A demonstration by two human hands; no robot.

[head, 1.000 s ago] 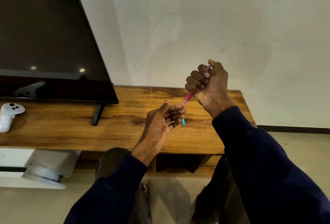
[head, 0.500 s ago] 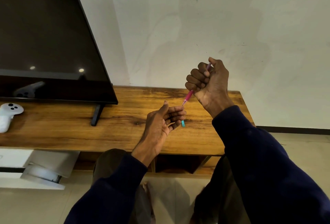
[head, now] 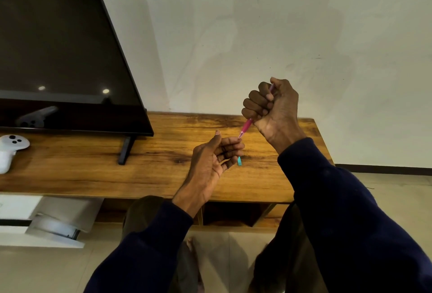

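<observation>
Head view: pen gripped and bare-tipped, teal piece not yet fitted

Near the centre of the frame, a person in dark blue sleeves holds both hands up in front of a wooden counter (head: 93, 171). The right hand (head: 273, 108), right of centre, is closed in a fist around a pink pen (head: 246, 126). The pen slants down and to the left, with its upper end poking out above the thumb. Its fine tip meets the top fingertip of the left hand (head: 215, 157), just below and to the left. That hand is turned palm up, with the fingers loosely curled and the thumb raised.

A small teal piece (head: 239, 160), possibly the pen's cap, shows just beneath those curled fingers. Whether the left hand pinches it or it lies on the counter behind cannot be told.

Judging by this, the pen is already picked up and its tip is uncovered. The hands are close but not joined. Bringing the teal piece and the pen together appears to be what is left.

A dark television (head: 58, 47) fills the upper left. A white controller (head: 11, 150) sits on the counter at the left edge.
</observation>
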